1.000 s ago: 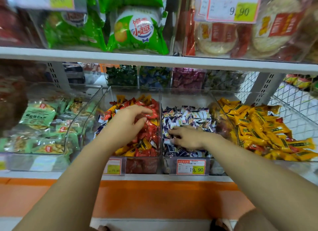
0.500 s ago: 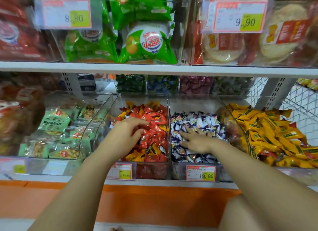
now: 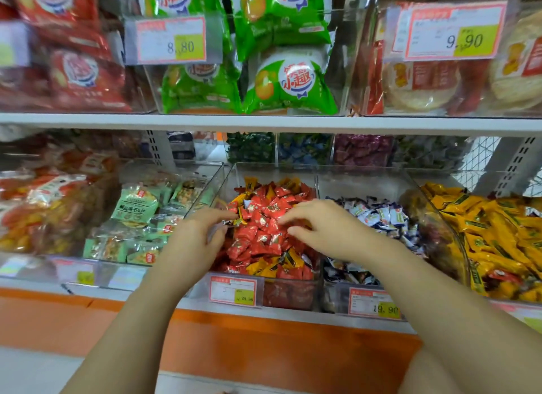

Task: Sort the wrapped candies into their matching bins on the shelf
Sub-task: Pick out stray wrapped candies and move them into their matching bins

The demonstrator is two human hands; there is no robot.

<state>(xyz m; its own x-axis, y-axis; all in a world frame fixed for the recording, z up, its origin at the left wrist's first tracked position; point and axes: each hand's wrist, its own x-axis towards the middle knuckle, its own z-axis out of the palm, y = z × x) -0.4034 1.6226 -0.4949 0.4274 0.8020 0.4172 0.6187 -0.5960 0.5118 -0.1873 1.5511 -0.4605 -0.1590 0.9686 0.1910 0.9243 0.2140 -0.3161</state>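
A clear middle bin (image 3: 289, 295) holds red wrapped candies (image 3: 264, 238), with some yellow ones (image 3: 265, 268) and a few blue-white ones mixed in. The bin to its right holds blue-white candies (image 3: 381, 214), and the far-right bin holds yellow candies (image 3: 487, 226). My left hand (image 3: 196, 241) is at the red bin's left side and pinches a small dark-wrapped candy (image 3: 230, 222) between forefinger and thumb. My right hand (image 3: 322, 229) hovers over the red pile, its bent fingertips touching the red wrappers.
Green snack packs (image 3: 133, 207) fill the bin on the left. Price tags (image 3: 234, 291) hang on the bin fronts. A shelf board (image 3: 264, 123) with snack bags runs close above. Small bins of dark candies (image 3: 305, 150) stand behind.
My right hand has left the blue-white bin and moved left over the red candies. My left hand has shifted to the red bin's left edge. The camera has moved closer.
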